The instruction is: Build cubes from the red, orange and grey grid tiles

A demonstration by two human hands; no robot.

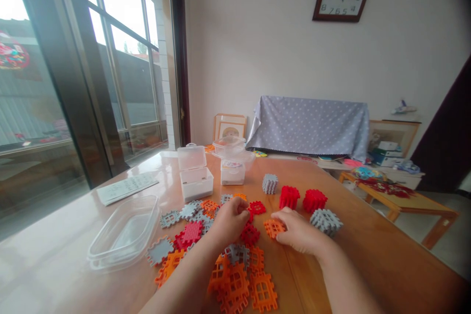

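Flat interlocking plastic tiles in orange [241,282], red [191,231] and grey [189,210] lie scattered on the wooden table [368,255]. My left hand [230,221] rests curled on the pile, fingertips pinched at a red tile [256,207]. My right hand [300,233] lies over an orange tile [274,228], fingers closed on its edge. Beyond stand built cubes: two red cubes [289,197] [314,200], a grey cube [270,183] farther back, and another grey cube [326,221] right beside my right hand.
A clear shallow tray [125,233] sits at the left. A small open plastic box [195,174] and clear tubs [233,164] stand behind the pile. A printed sheet [127,187] lies near the window. A low side table [405,196] stands at the right.
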